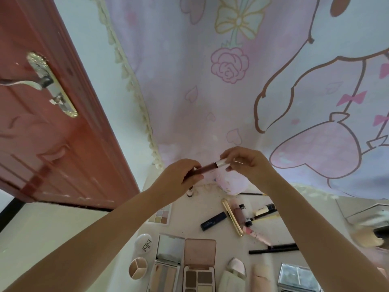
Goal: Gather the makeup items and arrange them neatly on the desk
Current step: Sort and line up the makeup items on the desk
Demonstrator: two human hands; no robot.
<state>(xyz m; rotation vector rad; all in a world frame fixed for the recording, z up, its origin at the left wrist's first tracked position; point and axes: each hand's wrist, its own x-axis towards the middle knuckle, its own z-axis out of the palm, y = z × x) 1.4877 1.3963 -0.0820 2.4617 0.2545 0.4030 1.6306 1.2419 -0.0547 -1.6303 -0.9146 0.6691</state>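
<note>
Item in hand: lip gloss tube (207, 167), held in the air above the far end of the worktop (229, 245), well clear of the items lying below. Left hand (179, 178) grips the dark reddish-brown barrel with curled fingers (196, 177); right hand (249, 165) pinches the silver cap (222, 163) between thumb and fingertips. Whether the cap is being tightened or loosened cannot be told. Risks, as judged: if the cap comes away, the wand may smear gloss on the hands or drip onto the pale worktop; a slip of either grip would drop the tube among the loose items beneath, namely the navy mascara (213, 221), gold tube (232, 217) and black pencil (273, 248), and scatter them or send one rolling off the edge. Appearance: slim cylinder, translucent barrel showing brown-red contents, short bright metallic cap, lying near horizontal between the hands. Nearer row already laid side by side: round compact (143, 243), mirrored palette (168, 260), brown eyeshadow palette (199, 264).
</note>
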